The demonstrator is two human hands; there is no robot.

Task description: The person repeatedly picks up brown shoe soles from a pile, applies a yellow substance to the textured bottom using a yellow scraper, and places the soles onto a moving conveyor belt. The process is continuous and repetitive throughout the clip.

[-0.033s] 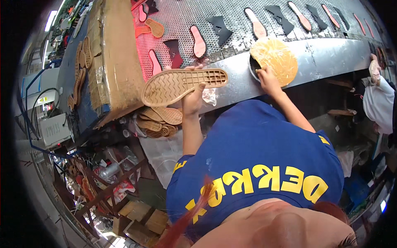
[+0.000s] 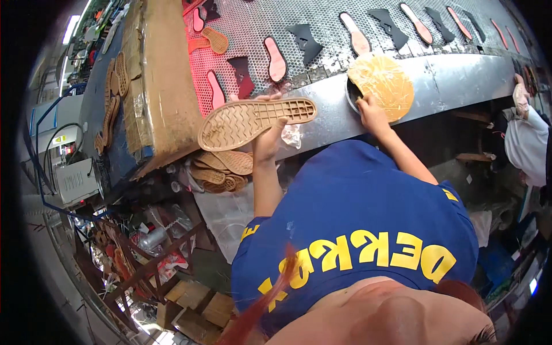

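My left hand point(image 2: 268, 142) grips a tan rubber shoe sole point(image 2: 236, 125) by its middle, its zigzag tread and small grid of pockets facing up. The sole is held level over the near metal edge of a conveyor. To the right, my right hand point(image 2: 374, 113) is closed at the dark opening of a round container point(image 2: 352, 95). A yellow-orange, wrinkled cover point(image 2: 390, 86) lies over most of that container. Whatever the right fingers pinch is hidden by the hand and the rim.
Pink insoles point(image 2: 276, 60) and black cut pieces point(image 2: 305, 43) lie on the mesh conveyor point(image 2: 328, 17). More tan soles point(image 2: 221, 167) are stacked below the left hand. A cardboard-covered panel point(image 2: 167, 75) stands left. At far right, another person's sleeve point(image 2: 526, 146) shows.
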